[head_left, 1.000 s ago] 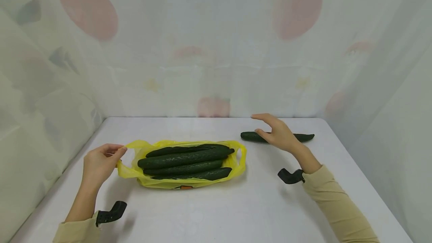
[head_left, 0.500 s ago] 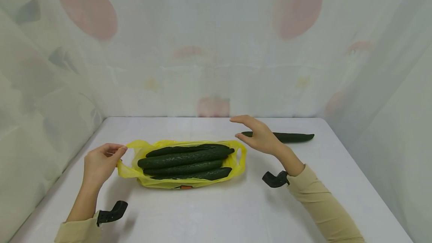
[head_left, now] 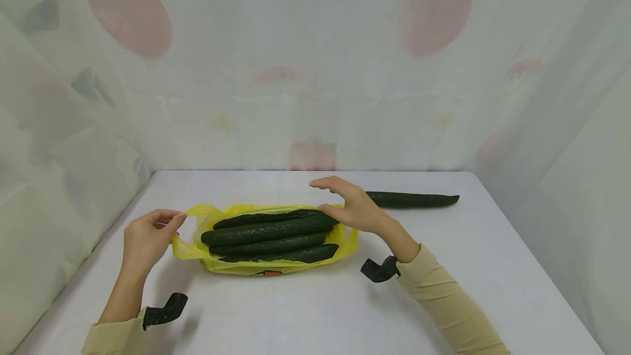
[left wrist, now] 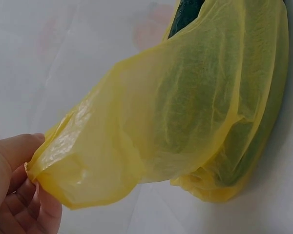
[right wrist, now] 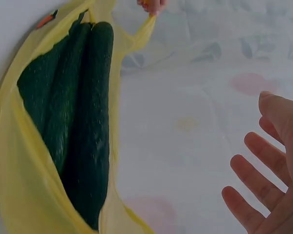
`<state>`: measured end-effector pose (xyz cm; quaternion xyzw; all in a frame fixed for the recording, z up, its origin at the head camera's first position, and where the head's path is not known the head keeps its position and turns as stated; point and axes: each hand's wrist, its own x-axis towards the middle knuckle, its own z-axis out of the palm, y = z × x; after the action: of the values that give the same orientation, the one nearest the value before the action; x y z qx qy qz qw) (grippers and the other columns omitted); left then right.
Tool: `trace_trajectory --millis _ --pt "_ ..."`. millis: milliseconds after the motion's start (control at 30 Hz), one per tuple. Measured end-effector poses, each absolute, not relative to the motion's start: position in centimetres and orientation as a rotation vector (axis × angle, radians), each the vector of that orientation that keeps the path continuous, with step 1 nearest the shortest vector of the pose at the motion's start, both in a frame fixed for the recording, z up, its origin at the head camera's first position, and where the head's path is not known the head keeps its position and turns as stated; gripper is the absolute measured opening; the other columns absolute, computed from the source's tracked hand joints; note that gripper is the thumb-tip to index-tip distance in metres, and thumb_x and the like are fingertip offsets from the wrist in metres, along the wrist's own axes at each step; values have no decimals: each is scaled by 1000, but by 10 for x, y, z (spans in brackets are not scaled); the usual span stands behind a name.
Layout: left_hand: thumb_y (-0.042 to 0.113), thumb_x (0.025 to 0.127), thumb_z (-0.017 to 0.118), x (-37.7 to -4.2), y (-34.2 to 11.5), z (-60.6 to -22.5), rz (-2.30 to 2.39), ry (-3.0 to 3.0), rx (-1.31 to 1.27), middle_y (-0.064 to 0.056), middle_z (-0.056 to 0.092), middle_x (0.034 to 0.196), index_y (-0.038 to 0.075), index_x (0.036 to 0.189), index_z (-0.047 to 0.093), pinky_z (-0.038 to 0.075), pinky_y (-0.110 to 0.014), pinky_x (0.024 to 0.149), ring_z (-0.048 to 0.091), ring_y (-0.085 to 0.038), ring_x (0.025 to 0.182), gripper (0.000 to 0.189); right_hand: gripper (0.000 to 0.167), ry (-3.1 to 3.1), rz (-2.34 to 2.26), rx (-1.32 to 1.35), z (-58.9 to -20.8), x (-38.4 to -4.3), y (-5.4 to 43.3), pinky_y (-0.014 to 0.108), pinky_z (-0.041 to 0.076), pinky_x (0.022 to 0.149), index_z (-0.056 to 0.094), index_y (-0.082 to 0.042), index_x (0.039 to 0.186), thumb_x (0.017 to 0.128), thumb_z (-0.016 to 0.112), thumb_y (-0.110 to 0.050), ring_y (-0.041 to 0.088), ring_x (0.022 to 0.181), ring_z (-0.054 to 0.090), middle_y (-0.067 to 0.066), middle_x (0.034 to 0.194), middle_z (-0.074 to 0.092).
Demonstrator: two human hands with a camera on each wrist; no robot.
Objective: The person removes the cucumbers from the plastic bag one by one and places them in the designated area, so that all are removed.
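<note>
A yellow plastic bag (head_left: 236, 267) lies open on the table with several dark green cucumbers (head_left: 271, 230) side by side in it. My left hand (head_left: 148, 240) pinches the bag's left handle (left wrist: 83, 165) between thumb and fingers and pulls it out to the left. Over the bag's right end hovers my right hand (head_left: 355, 207), fingers spread and holding nothing; in the right wrist view it is apart from the cucumbers. Behind it, a single cucumber (head_left: 414, 200) lies on the table at the back right, its left end hidden by the hand.
The white table (head_left: 276, 316) has its back edge against a pale curtain (head_left: 236, 70) printed with fruit. Curtains also hang at both sides. A black wrist mount (head_left: 165, 310) sits on the left wrist and another mount (head_left: 379, 270) on the right.
My right hand has moved left, from over the loose cucumber to above the bag's right end, with nothing in it. The left hand and the bag stay nearly still.
</note>
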<state>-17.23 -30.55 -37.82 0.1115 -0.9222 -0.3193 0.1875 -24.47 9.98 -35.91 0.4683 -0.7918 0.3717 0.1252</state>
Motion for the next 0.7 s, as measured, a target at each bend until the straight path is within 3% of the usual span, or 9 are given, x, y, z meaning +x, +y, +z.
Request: trace_trajectory --millis 300,700 --pt "39 88 58 -172 -304 -379 -928 -2574 297 -13 68 82 6 95 69 45 -23 45 53 4 57 36 46 -2363 1093 1391 -374 -242 77 28 43 95 50 -12 130 86 65 -19 11 116 50 -1 128 53" --pt "41 88 57 -172 -306 -378 -940 -2585 302 -13 67 84 7 98 68 45 -22 47 54 2 58 38 45 -2490 1164 1413 -400 -243 52 33 43 95 49 -10 130 89 61 -23 22 117 52 3 128 53"
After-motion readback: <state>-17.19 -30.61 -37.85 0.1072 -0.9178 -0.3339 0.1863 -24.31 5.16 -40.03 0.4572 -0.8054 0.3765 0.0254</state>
